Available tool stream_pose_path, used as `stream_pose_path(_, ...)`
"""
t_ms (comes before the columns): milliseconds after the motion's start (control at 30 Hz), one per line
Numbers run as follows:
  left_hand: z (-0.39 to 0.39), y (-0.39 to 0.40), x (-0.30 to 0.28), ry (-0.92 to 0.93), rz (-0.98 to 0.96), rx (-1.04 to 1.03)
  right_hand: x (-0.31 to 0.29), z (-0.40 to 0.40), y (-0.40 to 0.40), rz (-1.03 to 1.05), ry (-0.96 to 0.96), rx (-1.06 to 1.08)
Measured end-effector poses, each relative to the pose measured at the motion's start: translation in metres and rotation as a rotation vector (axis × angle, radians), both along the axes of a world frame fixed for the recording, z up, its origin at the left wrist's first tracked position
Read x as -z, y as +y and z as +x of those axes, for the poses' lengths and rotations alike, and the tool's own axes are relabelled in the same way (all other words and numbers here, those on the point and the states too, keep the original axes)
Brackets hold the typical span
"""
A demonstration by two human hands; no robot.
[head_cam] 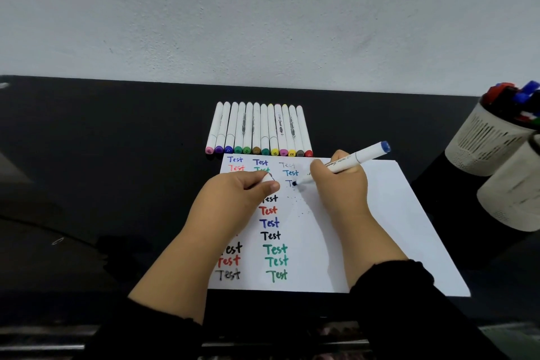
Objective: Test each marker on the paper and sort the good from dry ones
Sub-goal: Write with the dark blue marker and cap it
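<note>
White paper sheet (380, 213), flat on matte black bench (117, 155), near edge at the bench's front. Right hand (340, 184) pinches a white-barrelled blue marker (344, 165), tip on the paper mid-word. Left hand (242, 187) curls round its cap (267, 178). Twelve capped markers (258, 128) rowed beyond the far edge. Two ribbed cylindrical holders (496, 149) at right.

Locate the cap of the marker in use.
Head view: the cap is in the left hand, held over the paper, just left of the marker tip.
</note>
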State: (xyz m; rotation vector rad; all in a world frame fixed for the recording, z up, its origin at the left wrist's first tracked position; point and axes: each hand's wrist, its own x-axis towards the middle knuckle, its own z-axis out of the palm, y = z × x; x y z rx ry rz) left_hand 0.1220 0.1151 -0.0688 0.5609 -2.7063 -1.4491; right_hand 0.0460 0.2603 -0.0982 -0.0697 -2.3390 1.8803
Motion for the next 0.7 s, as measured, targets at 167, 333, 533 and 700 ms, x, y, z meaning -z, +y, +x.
stream_pose_path(167, 0.0004, -0.0009, -0.0004, -0.001, 0.009, -0.006, -0.0002, -0.0005, 0.0006, -0.013, 0.016, 0.048)
stream_pose_path(333, 0.0013, 0.0014, -0.0012, -0.003, 0.018, -0.002, -0.0011, 0.0007, 0.0001, -0.007, 0.017, 0.026)
stream_pose_path(533, 0.0013, 0.0003, -0.0002, -0.009, 0.015, -0.004, -0.0018, 0.0013, 0.0001, -0.023, 0.021, 0.026)
stream_pose_path(700, 0.0005, 0.0014, -0.0013, -0.019, -0.007, 0.003, -0.0010, 0.0010, 0.0017, -0.025, 0.033, 0.060)
